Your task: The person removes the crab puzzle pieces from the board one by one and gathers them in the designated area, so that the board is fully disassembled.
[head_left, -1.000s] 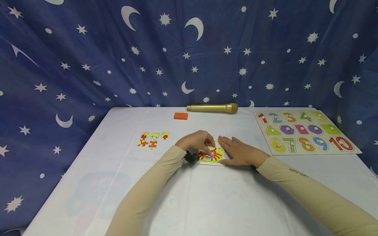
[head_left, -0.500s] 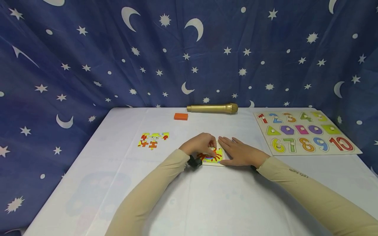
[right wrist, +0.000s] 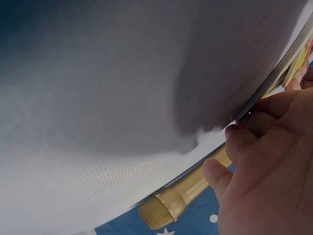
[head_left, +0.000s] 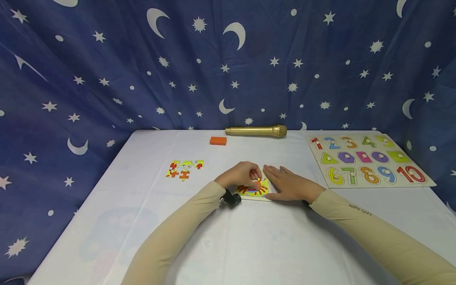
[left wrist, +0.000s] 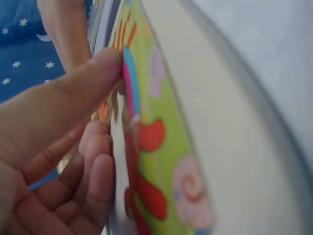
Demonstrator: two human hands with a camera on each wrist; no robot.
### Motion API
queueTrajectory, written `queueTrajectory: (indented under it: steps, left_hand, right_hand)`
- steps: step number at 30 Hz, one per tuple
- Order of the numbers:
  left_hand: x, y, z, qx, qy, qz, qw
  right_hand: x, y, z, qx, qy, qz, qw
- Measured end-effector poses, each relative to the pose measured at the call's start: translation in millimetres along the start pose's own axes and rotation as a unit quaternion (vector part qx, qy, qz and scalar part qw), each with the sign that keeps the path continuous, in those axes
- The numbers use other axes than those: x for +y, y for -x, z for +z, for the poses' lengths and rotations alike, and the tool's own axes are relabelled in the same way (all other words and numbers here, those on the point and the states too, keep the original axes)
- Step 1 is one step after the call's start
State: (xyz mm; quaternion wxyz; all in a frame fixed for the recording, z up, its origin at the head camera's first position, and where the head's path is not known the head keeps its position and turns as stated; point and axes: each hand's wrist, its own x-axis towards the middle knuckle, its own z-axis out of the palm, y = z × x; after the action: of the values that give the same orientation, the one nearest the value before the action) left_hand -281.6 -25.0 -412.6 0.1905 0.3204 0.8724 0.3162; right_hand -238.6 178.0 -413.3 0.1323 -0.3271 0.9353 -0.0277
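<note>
A small crab jigsaw puzzle (head_left: 263, 189) lies in its pale tray (head_left: 254, 198) at mid-table. My left hand (head_left: 242, 174) is over its upper left part, thumb tip on the picture. Thumb and curled fingertips pinch what looks like an orange-red puzzle piece (left wrist: 102, 111), mostly hidden by the fingers. In the left wrist view, the crab's red claws and a pink snail are visible beside a bare gap in the tray. My right hand (head_left: 290, 184), fingers fairly straight, rests against the tray's right edge. Several loose puzzle pieces (head_left: 184, 175) lie to the left, face up.
An orange block (head_left: 218, 141) and a gold microphone (head_left: 255, 131) lie at the back of the white-covered table. A number and shape peg board (head_left: 356, 162) occupies the right side. Behind hangs a blue curtain (head_left: 213, 71) with stars and moons.
My left hand has shifted slightly right and nearer over the puzzle, its thumb and fingers still together. My right hand stays at the tray's edge. The loose pieces have not moved.
</note>
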Motion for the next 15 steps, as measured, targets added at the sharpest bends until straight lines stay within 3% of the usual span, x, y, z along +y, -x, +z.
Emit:
queueTrajectory:
  steps: [7, 15]
  left_hand:
    - [-7.2, -1.2, -0.8, -0.007, 0.022, 0.013, 0.9997]
    - [-5.3, 0.9, -1.6, 0.000, 0.046, 0.020, 0.9987]
  right_hand:
    - [0.4, -0.2, -0.2, -0.006, -0.004, 0.001, 1.0000]
    - [0.7, -1.1, -0.3, -0.010, -0.003, 0.006, 0.9999]
